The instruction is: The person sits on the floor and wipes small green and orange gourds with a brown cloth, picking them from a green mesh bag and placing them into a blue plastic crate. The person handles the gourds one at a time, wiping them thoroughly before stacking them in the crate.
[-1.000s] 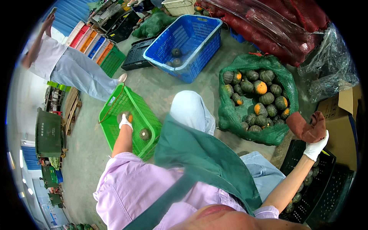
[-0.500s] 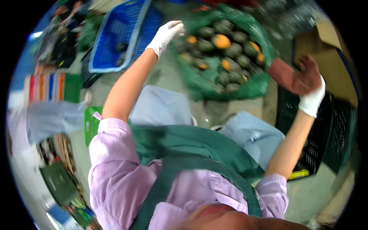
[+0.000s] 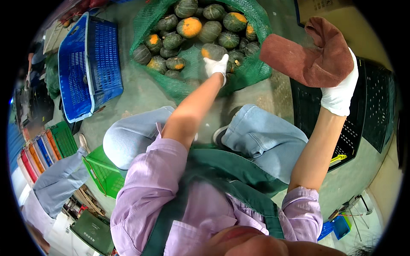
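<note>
The grey-green floor (image 3: pixel 134 96) carries, well left of the fingers of the left hand (image 3: pixel 217 67), a blue basket (image 3: pixel 106 59) and a green basket (image 3: pixel 104 175); that hand, thumb spread from fingers, is inside a green mesh sack (image 3: pixel 259 19) at an orange-patched squash (image 3: pixel 214 50) just beyond its fingertips, while brown cloth (image 3: pixel 314 64) hides the finger state of the right hand (image 3: pixel 344 94), below whose fingers stands a black crate (image 3: pixel 348 134). Sound handling, I judge, means seating thumb and fingers round opposite sides of the squash, clear of the mesh. Compared with half a second earlier, the left hand has moved from near the sack's left rim to among the squashes; the cloth remains.
</note>
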